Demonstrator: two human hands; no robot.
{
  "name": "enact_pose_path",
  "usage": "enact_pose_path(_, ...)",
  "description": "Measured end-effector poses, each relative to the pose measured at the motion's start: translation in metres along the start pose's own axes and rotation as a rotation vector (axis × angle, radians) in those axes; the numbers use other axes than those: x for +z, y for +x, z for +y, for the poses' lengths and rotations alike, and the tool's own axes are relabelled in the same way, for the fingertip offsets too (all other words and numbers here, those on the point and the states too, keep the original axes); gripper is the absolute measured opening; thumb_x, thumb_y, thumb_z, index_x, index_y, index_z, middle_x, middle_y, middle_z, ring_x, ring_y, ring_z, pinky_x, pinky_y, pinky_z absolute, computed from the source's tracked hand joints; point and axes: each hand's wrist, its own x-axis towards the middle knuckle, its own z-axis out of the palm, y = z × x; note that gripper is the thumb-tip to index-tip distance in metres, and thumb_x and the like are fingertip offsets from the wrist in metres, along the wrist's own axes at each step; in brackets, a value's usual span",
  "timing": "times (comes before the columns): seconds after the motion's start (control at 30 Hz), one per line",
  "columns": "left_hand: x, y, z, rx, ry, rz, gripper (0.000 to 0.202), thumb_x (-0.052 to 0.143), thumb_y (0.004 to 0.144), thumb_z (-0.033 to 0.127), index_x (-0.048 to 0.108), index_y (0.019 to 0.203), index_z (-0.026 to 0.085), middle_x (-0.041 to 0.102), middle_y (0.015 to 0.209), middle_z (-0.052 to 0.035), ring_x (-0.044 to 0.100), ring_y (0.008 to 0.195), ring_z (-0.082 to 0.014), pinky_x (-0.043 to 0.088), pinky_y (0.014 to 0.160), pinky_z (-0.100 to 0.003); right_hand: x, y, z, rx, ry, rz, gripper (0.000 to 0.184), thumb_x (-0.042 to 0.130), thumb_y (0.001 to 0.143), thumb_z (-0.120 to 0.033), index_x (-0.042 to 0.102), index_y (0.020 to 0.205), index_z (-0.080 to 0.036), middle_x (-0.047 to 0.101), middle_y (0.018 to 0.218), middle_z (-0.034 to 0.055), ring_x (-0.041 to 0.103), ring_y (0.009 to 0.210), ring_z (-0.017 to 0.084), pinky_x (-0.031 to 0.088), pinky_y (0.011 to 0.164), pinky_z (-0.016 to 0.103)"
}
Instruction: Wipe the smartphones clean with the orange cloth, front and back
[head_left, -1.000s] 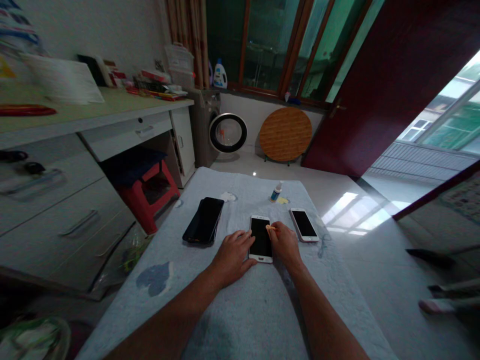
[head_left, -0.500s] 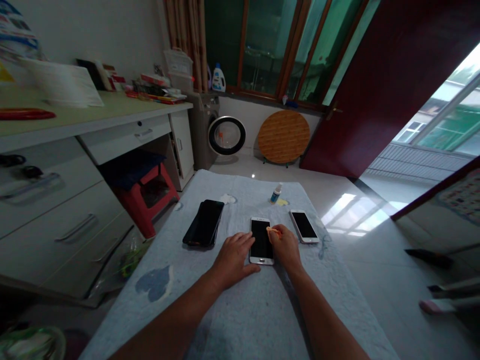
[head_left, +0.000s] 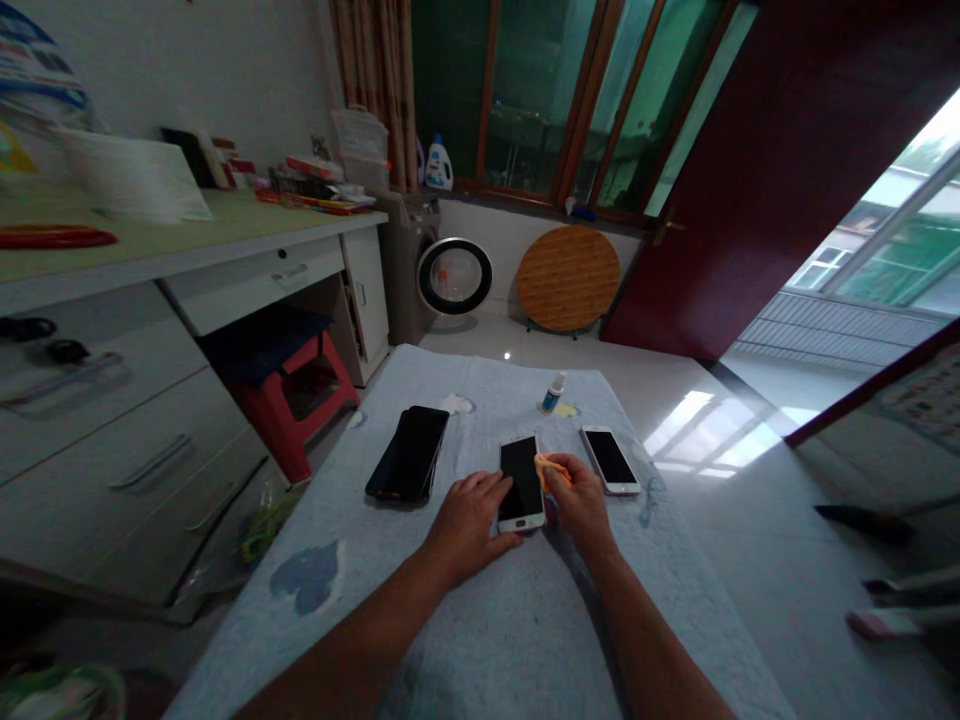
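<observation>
A white-framed smartphone with a dark screen lies face up on the cloth-covered table, tilted slightly clockwise. My left hand steadies it, fingers over its left edge and thumb by its bottom corner. In my right hand a small orange cloth is pinched against the phone's right edge. To the right lies a second white smartphone, dark screen up. On the left is a stack of black phones. A small spray bottle with a blue label stands beyond the middle phone.
The table's pale blue cloth has heart patterns. A desk and a red stool are at left. Farther back are a washing machine with its round door open, a round wooden tabletop and a dark red door.
The phone has turned slightly clockwise under my left hand. My right hand has shifted a little right and down, and more of the orange cloth shows.
</observation>
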Motion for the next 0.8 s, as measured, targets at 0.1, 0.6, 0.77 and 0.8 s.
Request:
enact_pose_path(0.1, 0.0, -0.001, 0.001, 0.005, 0.008, 0.004, 0.068, 0.068, 0.077, 0.047, 0.043, 0.135, 0.022, 0.051, 0.138, -0.0102, 0.044, 0.125, -0.0294, 0.035, 0.104, -0.047, -0.001, 0.0, 0.002, 0.001, 0.088, -0.04, 0.029, 0.061, 0.077, -0.041, 0.068, 0.091, -0.016, 0.07, 0.089, 0.0072, 0.063, 0.079, 0.02, 0.05, 0.074, 0.031)
enact_pose_path(0.6, -0.01, -0.001, 0.007, 0.006, -0.02, 0.011, 0.059, 0.064, 0.081, 0.039, 0.042, 0.133, 0.021, 0.056, 0.13, -0.0097, 0.048, 0.119, -0.0276, 0.039, 0.1, -0.044, -0.009, -0.005, -0.017, -0.144, 0.007, -0.282, 0.015, 0.06, 0.076, -0.033, 0.062, 0.079, -0.019, 0.059, 0.124, 0.0109, 0.06, 0.103, 0.022, 0.045, 0.089, 0.033)
enact_pose_path(0.77, -0.008, 0.0, 0.007, 0.012, 0.015, 0.009, 0.059, 0.06, 0.084, 0.045, 0.043, 0.134, 0.019, 0.054, 0.134, -0.0122, 0.048, 0.121, -0.0286, 0.038, 0.102, -0.045, -0.006, -0.002, -0.009, -0.101, 0.004, -0.209, 0.021, 0.059, 0.078, -0.037, 0.064, 0.085, -0.019, 0.063, 0.116, 0.0105, 0.061, 0.1, 0.021, 0.046, 0.088, 0.033)
enact_pose_path(0.8, -0.007, 0.0, 0.007, 0.014, 0.028, 0.007, 0.06, 0.06, 0.084, 0.046, 0.043, 0.134, 0.018, 0.053, 0.135, -0.0129, 0.047, 0.123, -0.0291, 0.038, 0.103, -0.045, -0.005, -0.001, -0.006, -0.095, 0.007, -0.19, 0.022, 0.059, 0.078, -0.038, 0.064, 0.086, -0.019, 0.064, 0.113, 0.0101, 0.062, 0.099, 0.021, 0.046, 0.088, 0.033)
